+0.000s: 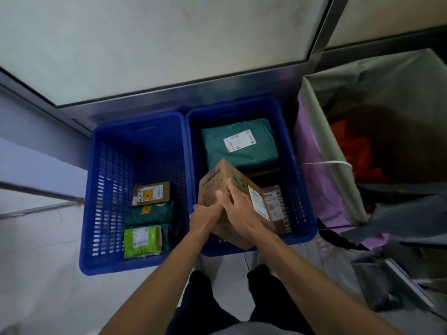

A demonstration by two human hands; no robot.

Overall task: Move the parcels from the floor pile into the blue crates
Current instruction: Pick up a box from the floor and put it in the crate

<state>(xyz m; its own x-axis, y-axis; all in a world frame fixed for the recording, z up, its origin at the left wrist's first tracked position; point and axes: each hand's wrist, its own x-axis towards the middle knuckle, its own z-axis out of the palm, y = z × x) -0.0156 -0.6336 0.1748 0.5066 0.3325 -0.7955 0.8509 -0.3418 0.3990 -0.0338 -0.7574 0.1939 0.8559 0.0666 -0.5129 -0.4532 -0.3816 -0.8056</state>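
Two crates: a left blue crate [106,189] and a right blue crate [300,180] stood side by side on the floor, touching along their long walls.
Box: a brown cardboard box [217,187] was tilted, one corner pointing to 12 o'clock, held above the near end of the right crate and over the wall the crates share.
Box looks: dark printed lettering ran along its left face, a green print marked its top face, and a white shipping label [260,205] hung at its 3 o'clock edge.
Left hand: the left hand [205,220] gripped the box's lower left face, fingers curled against the cardboard.
Right hand: the right hand [238,206] lay over the top face, fingers spread and pressing on the box.
Right crate contents: a large green mailer bag [239,143] with a white label lay at the 12 o'clock end; a second brown box [275,209] sat at 3 o'clock of the held box, partly hidden by it.
Left crate contents: a small brown box [151,194], a dark green pouch [150,212] and a lime green packet [142,240] lay in a row along its right side, toward 6 o'clock.
Beside the crates: a purple-sided bin [314,170] stood at 3 o'clock of the right crate.
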